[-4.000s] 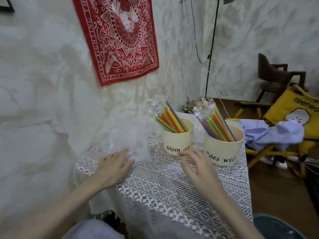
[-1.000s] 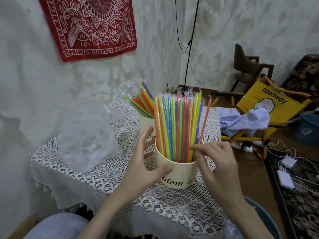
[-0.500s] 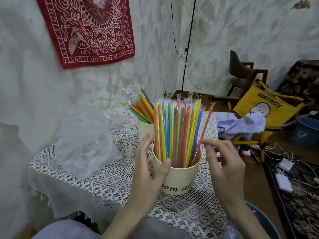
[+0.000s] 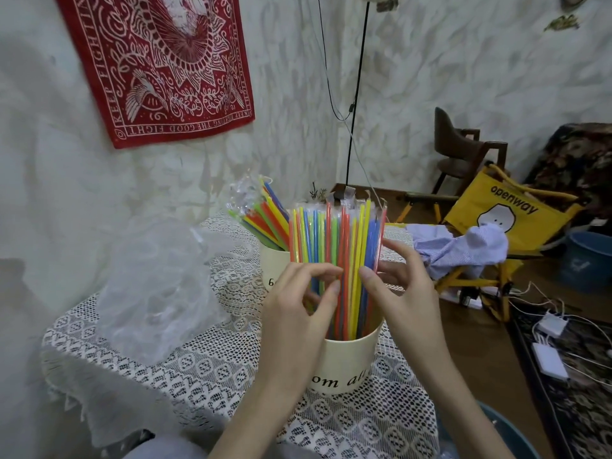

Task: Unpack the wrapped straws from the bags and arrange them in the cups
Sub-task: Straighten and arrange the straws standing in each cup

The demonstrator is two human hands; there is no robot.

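- Near cream paper cup (image 4: 344,366) on lace-covered worktop (image 4: 205,359): upright multicolour wrapped straws (image 4: 334,246), both hands' fingers pinching stems.
- Far cream cup (image 4: 272,264): filled, leaning.
- Clear plastic bag (image 4: 159,286) looks emptied; task approx. done, tidying left.

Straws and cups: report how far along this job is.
Done: both cups hold straws, the far cup with a leaning bunch, and an emptied plastic bag lies on the table. In hand: the left hand and right hand straighten the upright straws in the near cup. Left: final tidying; no full bag is visible.
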